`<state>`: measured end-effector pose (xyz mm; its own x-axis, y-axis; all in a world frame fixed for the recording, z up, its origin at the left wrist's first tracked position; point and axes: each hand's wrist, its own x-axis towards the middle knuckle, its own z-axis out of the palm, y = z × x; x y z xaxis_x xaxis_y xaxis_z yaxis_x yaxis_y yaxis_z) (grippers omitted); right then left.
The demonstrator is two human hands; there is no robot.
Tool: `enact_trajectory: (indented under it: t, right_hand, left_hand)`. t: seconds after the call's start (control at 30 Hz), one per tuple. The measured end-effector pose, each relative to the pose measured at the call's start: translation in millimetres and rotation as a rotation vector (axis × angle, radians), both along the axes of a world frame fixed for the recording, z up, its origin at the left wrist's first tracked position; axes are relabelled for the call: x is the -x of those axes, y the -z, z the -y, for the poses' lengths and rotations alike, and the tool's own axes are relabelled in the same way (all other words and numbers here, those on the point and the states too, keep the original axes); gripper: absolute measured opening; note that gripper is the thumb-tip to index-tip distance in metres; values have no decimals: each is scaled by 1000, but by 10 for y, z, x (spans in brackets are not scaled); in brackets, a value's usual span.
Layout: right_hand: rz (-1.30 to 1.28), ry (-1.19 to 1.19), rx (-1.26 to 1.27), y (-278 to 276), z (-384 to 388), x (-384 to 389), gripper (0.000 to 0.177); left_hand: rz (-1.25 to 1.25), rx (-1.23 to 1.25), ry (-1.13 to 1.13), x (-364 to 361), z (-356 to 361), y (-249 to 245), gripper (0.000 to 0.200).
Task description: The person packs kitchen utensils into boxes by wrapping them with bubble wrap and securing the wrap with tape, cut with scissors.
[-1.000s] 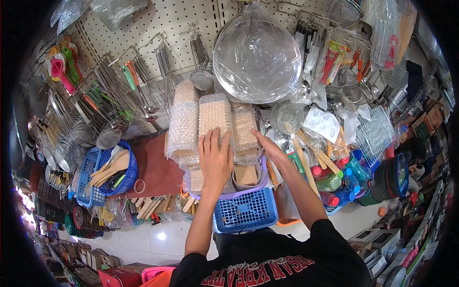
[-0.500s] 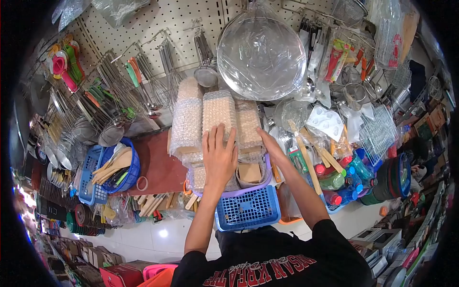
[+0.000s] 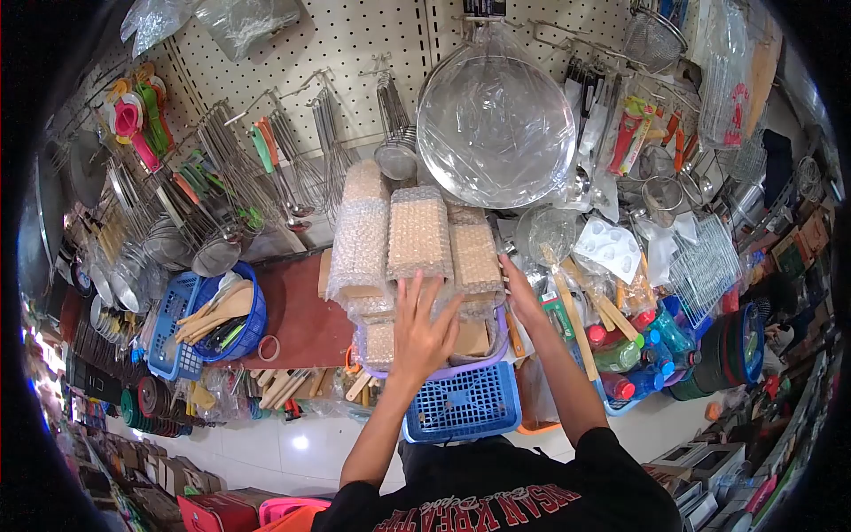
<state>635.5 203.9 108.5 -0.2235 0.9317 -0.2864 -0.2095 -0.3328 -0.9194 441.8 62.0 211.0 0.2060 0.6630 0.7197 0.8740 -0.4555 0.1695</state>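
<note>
Bubble-wrapped boxes are piled in and above a purple-rimmed basket (image 3: 365,363). The middle package (image 3: 420,235) stands between a tall wrapped package (image 3: 359,239) on the left and another wrapped package (image 3: 476,257) on the right. My left hand (image 3: 425,328) has its fingers spread, with the fingertips at the near edge of the middle package. Below that hand lies a smaller wrapped box (image 3: 381,344), and a bare brown carton (image 3: 472,339) shows beside it. My right hand (image 3: 525,297) is against the right package's outer side, fingers extended; some of them are hidden.
A blue crate (image 3: 463,403) is right in front of my body. To the left, a blue basket (image 3: 255,306) of wooden spatulas stands by a red-brown shelf (image 3: 306,301). Whisks (image 3: 332,146) and a large plastic-wrapped strainer (image 3: 496,129) hang behind. Bottles (image 3: 656,355) lie at right.
My left hand has slid back from the middle package's top to its near edge, with fingers more spread. My right hand stays beside the right package. The view has shifted slightly.
</note>
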Motion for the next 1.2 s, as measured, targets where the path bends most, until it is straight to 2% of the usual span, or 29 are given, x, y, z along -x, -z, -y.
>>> enact_trajectory:
  t: [0.13,0.23,0.4,0.53,0.6,0.87,1.2]
  right_hand:
    - [49,29,8,-38,26,3,67]
    - [74,59,-37,-102,76,27,69]
    - [107,65,-194,-12,-2,66,73]
    - [144,46,-111,-222,89,68,72]
    - [163,48,-74,-320,127,88,72]
    - [85,32,-181,99,-84,174,62]
    - [87,44,-203,40,5,197,57]
  left_hand:
    - [92,10,143,-70,177,203,34]
    - [257,216,342,-193,254,491,29]
    - [104,376,258,-425,350,786,35]
    - [-56,472,144,-446,326,1041,46]
    - [-56,513,164,-437,297,1145,49]
    - [-63,534,185,-401,298,1326,53]
    - [-70,536,197,-416,276,1287,53]
